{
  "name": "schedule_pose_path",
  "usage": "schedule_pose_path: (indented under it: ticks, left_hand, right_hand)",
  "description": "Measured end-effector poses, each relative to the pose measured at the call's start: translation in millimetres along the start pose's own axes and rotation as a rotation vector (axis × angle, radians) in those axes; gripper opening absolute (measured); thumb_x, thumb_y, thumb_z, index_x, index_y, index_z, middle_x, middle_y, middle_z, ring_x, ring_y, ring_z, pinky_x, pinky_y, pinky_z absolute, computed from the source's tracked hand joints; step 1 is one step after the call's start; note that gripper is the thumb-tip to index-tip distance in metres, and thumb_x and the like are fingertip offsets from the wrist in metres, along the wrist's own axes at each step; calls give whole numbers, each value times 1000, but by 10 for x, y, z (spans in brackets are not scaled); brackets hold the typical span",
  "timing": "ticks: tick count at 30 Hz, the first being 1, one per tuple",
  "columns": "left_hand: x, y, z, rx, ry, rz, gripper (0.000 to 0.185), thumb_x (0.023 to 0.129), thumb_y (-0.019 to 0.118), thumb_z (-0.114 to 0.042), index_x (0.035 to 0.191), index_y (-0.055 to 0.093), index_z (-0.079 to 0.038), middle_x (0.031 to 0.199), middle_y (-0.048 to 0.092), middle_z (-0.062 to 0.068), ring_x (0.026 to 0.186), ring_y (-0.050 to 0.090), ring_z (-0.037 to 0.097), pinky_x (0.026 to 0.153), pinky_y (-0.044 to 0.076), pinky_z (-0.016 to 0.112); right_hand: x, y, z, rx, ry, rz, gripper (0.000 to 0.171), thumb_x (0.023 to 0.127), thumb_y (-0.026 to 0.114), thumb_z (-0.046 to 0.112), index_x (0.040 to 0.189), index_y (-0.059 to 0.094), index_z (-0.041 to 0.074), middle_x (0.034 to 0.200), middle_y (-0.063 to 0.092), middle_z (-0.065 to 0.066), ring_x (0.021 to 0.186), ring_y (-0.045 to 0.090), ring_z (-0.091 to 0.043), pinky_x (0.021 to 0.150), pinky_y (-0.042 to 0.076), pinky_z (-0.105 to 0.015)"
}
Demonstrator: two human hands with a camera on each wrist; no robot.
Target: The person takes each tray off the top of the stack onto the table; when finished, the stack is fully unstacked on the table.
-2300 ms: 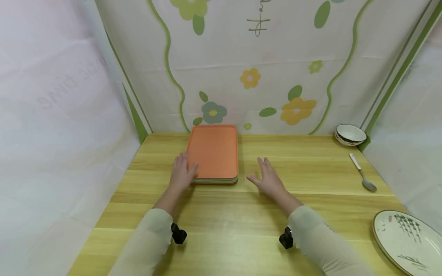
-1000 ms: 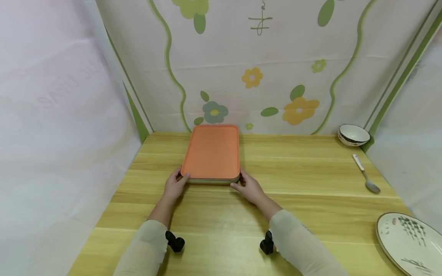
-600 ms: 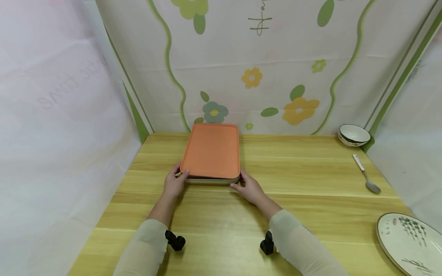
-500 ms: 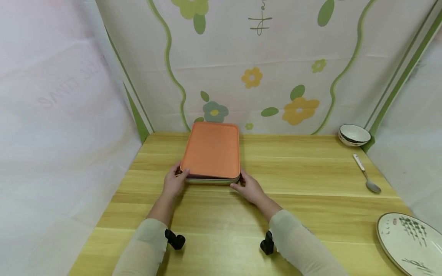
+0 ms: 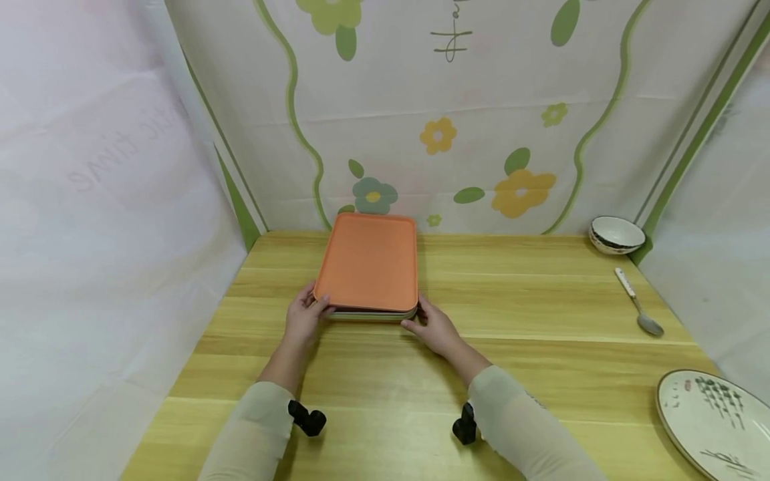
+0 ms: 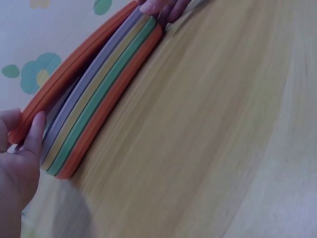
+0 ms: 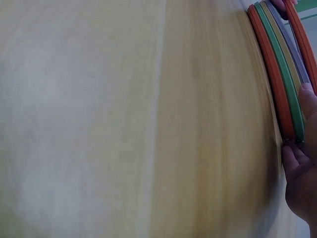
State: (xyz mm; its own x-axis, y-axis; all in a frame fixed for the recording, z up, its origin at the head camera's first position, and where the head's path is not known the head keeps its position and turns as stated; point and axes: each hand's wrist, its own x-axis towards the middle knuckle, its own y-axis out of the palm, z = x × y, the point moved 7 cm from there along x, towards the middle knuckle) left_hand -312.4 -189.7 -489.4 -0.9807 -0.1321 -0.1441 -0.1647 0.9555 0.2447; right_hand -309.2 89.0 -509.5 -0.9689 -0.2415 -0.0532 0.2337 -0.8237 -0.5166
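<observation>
A stack of rectangular trays lies at the back of the table, left of centre. In the head view its top orange tray [image 5: 373, 264] has its near left corner raised, leaving a wedge-shaped gap beneath. My left hand [image 5: 303, 317] pinches that corner, thumb along the near edge. Below the gap, the left wrist view shows a grey tray [image 6: 86, 89], a yellow tray [image 6: 94, 94], a green tray [image 6: 104, 94] and a lower orange tray [image 6: 111, 106] packed together. At the near right corner my right hand [image 5: 438, 327] grips the stack, thumb on the front edges.
A white bowl with a dark patterned outside [image 5: 616, 234] sits at the table's back right corner. Nearer lies a spoon [image 5: 648, 325] with a white handle, and nearer still an oval patterned plate [image 5: 716, 421]. A flowered cloth [image 5: 385, 133] hangs directly behind the trays.
Both hands have come in from beside the stack to its near corners. My left hand has then raised the top orange tray's left corner slightly; my right hand has stayed at its corner.
</observation>
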Motion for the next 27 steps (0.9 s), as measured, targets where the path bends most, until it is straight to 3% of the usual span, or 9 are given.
schedule_pose_path:
  ticks: [7,13,18,21,27]
  left_hand:
    - [-27,-83,-24,-177,-19,-85,62,97,52,6,154,29,-5,125,48,10,88,64,6,79,59,19]
    - [-70,-272,-156,-282,23,-100,58,96,49,11,151,34,-3,102,61,-1,84,67,8,73,61,21]
    - [-114,-528,-297,-389,45,-138,40,94,51,13,128,54,-8,94,66,0,77,70,11,68,62,23]
    - [-152,-689,-374,-434,49,-155,36,93,52,13,119,58,-12,93,67,1,74,70,13,66,62,24]
    - [-248,-993,-498,-480,74,-145,42,93,54,11,130,58,-9,97,70,4,78,72,16,69,62,26]
  right_hand:
    - [-3,11,-46,-20,-2,6,87,92,70,32,158,17,13,157,34,-15,137,46,-34,115,39,-46]
    - [-3,-4,-42,-10,-26,-3,86,92,70,31,158,17,12,156,35,-17,136,46,-35,114,41,-46]
    - [4,-3,-44,0,-30,-5,86,92,70,31,158,18,9,156,35,-18,136,46,-35,114,41,-46]
    - [4,-2,-52,-5,-25,-9,86,92,70,32,158,18,10,155,36,-18,136,46,-35,114,41,-45]
    - [10,-2,-69,6,-10,-13,84,93,68,33,158,19,12,155,37,-17,137,46,-34,114,41,-44]
